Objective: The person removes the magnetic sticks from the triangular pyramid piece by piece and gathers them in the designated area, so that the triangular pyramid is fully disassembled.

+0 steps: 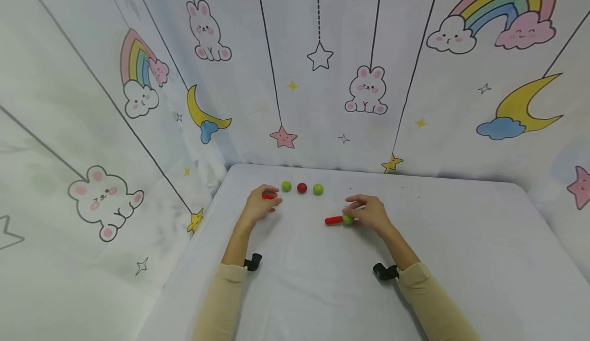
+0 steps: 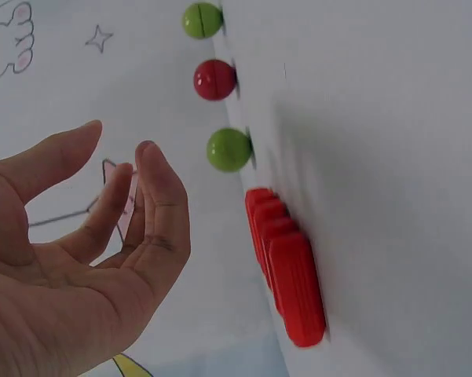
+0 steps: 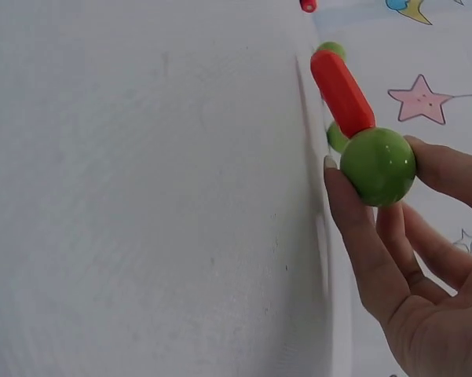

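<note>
green ball (image 3: 378,166) between right-hand fingers (image 3: 360,236)

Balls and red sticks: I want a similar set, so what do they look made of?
Balls: probably glossy plastic or coated metal; each shows a bright highlight. Red sticks: likely smooth moulded plastic, uniform colour, soft sheen. The right hand pinches one green ball.

This looks like a small play corner or staged booth set up for a child's activity. A white-covered tabletop (image 1: 461,238) is fenced far, left and right by a fabric backdrop (image 1: 322,100) printed with rabbits (image 1: 366,90), rainbows (image 1: 500,8), moons (image 1: 525,105) and stars (image 1: 283,137).
</note>
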Tool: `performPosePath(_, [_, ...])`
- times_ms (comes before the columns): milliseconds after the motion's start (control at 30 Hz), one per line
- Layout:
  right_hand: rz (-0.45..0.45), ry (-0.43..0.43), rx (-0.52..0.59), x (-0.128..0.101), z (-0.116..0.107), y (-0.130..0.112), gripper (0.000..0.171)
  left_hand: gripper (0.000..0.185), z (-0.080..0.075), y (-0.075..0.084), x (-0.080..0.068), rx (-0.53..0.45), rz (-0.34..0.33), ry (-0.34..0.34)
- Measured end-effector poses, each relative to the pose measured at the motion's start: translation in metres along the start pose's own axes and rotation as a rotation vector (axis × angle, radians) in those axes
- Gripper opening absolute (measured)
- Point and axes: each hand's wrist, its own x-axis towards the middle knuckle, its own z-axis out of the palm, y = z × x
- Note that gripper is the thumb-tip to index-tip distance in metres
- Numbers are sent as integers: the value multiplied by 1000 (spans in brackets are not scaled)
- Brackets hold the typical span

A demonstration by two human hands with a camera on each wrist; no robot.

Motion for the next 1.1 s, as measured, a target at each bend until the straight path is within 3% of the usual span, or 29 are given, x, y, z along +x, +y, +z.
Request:
performPosePath(233, [2, -18, 60, -1, 2, -2, 54, 41, 38, 16, 3, -48, 31, -214])
performPosePath(367, [2, -21, 100, -2, 4, -2, 56, 45, 53, 23, 5, -58, 22, -280])
performPosePath(767, [28, 36, 210, 1, 5, 0, 58, 50, 89, 22, 13, -126, -31, -360])
performPosePath(1100, [-1, 54, 280, -2, 6, -6, 55, 49, 104, 15, 11, -187, -35, -320])
